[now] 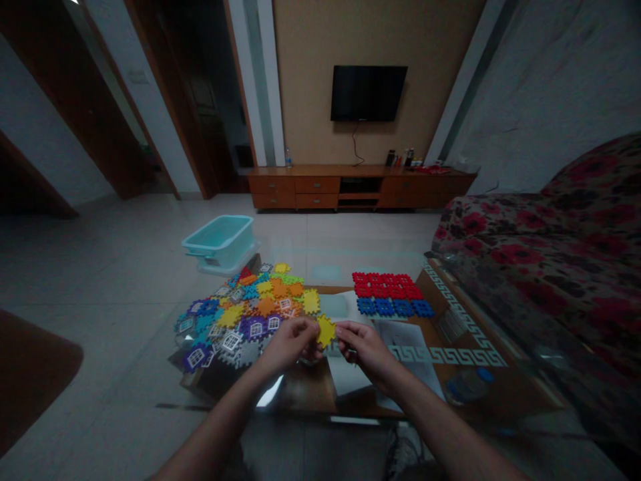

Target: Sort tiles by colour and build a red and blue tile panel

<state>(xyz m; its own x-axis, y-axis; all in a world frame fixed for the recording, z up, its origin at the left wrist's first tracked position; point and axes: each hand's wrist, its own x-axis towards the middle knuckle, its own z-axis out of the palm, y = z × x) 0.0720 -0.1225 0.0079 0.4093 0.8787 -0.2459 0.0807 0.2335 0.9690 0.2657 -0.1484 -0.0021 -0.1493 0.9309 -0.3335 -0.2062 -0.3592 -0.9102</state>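
Between my two hands I hold a yellow interlocking plastic tile (326,331) with toothed edges, just above the glass table. My left hand (294,341) pinches its left side, and my right hand (361,344) pinches its right edge. Another yellow tile (311,301) lies flat just beyond my left hand. To the left spreads a loose pile of mixed tiles (265,306) in orange, purple, blue and grey, some with white window frames. Right of my hands, red tiles (385,286) lie joined in rows, with a row of blue tiles (394,306) along their near side.
A turquoise plastic tub (220,242) stands beyond the table's left end. White paper sheets (408,354) and a blue-capped jar (469,385) are near my right forearm. A floral sofa (545,227) borders the right; a wooden TV cabinet (315,188) stands at the back wall.
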